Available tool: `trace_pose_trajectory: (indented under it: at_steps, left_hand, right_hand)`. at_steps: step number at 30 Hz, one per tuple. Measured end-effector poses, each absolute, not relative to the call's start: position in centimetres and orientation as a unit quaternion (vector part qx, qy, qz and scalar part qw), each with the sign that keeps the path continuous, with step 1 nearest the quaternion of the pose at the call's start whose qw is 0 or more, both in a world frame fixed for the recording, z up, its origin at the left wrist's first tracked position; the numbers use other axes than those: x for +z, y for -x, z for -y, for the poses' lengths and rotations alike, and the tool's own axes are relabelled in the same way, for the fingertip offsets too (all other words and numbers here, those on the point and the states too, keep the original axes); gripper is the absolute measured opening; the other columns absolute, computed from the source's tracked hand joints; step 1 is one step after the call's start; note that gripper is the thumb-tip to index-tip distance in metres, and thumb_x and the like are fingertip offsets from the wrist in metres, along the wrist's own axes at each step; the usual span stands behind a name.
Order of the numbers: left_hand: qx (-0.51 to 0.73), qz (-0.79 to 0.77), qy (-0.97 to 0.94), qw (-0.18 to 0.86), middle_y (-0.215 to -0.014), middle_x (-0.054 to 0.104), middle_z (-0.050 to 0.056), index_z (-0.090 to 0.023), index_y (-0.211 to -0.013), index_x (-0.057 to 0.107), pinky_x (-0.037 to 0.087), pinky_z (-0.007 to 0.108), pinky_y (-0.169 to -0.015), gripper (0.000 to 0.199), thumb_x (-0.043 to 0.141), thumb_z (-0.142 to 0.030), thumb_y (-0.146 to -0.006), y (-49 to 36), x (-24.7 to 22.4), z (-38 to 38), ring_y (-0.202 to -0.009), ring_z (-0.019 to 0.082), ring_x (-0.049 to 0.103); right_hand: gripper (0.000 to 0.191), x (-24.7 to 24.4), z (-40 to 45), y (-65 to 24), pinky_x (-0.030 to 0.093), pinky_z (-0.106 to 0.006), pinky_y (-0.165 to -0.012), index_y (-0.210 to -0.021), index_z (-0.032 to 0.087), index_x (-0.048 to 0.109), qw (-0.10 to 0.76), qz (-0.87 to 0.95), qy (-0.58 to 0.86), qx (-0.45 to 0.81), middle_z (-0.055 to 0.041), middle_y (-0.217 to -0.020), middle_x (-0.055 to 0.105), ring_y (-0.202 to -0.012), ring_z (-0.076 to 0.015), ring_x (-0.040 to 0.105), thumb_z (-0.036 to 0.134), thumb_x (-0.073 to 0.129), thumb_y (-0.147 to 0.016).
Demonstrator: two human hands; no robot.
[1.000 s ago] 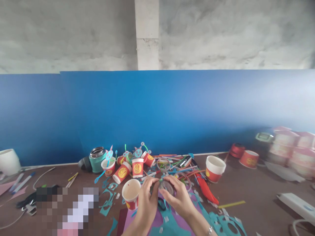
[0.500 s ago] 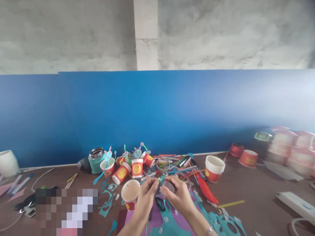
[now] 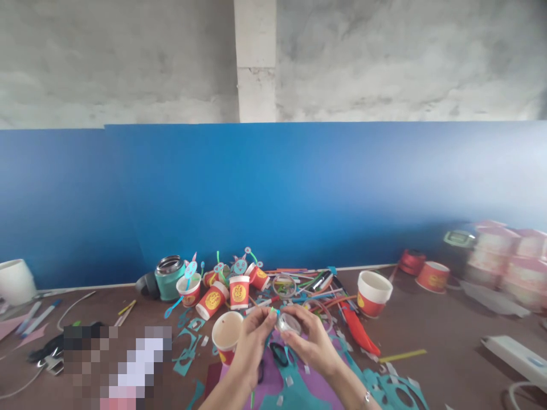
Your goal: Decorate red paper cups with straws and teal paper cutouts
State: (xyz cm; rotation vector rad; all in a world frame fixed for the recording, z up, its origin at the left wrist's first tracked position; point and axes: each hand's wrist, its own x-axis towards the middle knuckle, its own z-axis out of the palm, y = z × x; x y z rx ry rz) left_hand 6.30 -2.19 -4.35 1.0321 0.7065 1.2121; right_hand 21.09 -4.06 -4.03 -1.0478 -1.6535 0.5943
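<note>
My left hand [image 3: 255, 336] is closed in a pinch on a thin green straw [image 3: 272, 310], with a bit of blue at its tip. A length of green also shows below that wrist. Curled around a roll of clear tape [image 3: 289, 323], my right hand [image 3: 310, 339] holds it close to the straw's tip. Under both hands lie black-handled scissors [image 3: 280, 354], on purple and teal paper sheets [image 3: 316, 377]. A large paper cup [image 3: 227, 330] stands just left of my left hand.
Small red paper cups [image 3: 239, 292], some with teal cut-out figures, are grouped behind, beside a teal thermos [image 3: 170, 278]. Straws and pens [image 3: 318, 293] lie heaped at the back. To the right are stacked cups [image 3: 374, 291], a red pouch [image 3: 361, 330] and a white power strip [image 3: 515, 356].
The tape roll in my right hand has turned, so its face shows more clearly. My left hand has stayed pinched near the straw's tip. The view has shifted slightly.
</note>
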Motion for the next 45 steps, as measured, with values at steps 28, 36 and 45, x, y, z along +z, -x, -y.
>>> trace_pose_trajectory:
  at_steps: [28, 36, 45]
  left_hand:
    - [0.544, -0.377, -0.544, 0.515, -0.076, 0.067, 0.004, -0.016, -0.079, 0.069, 0.045, 0.026, -0.069, 0.031, 0.068, -0.046, -0.073, -6.1, -5.0, 1.2, -0.076, 0.019, 0.060]
    - [0.513, -0.376, -0.642, 0.428, -0.093, 0.069, 0.006, -0.019, -0.094, 0.069, 0.047, 0.030, -0.078, 0.023, 0.060, -0.037, -0.082, -6.2, -4.8, 2.0, -0.090, 0.023, 0.063]
    - [0.527, -0.412, -0.678, 0.303, -0.083, 0.067, 0.005, -0.020, -0.084, 0.066, 0.046, 0.030, -0.074, 0.024, 0.046, -0.032, -0.090, -6.4, -4.6, 2.6, -0.079, 0.021, 0.061]
  right_hand:
    - [0.033, -6.0, 3.2, -21.1, 0.049, -0.026, -0.070, -0.095, 0.018, 0.054, 0.529, 0.662, 0.479, 0.230, -0.0036, -0.086, 0.062, -0.078, -0.0191, 0.060, 0.039, 0.067, -0.074]
    - [0.034, -5.6, 3.5, -21.2, 0.048, -0.026, -0.067, -0.093, 0.017, 0.056, 0.536, 0.673, 0.470, 0.197, -0.0042, -0.083, 0.062, -0.075, -0.0196, 0.060, 0.045, 0.064, -0.074]
    - [0.037, -4.4, 4.5, -20.7, 0.047, -0.031, -0.084, -0.115, 0.020, 0.054, 0.512, 0.706, 0.433, 0.230, -0.0073, -0.103, 0.064, -0.094, -0.0219, 0.060, 0.030, 0.058, -0.079]
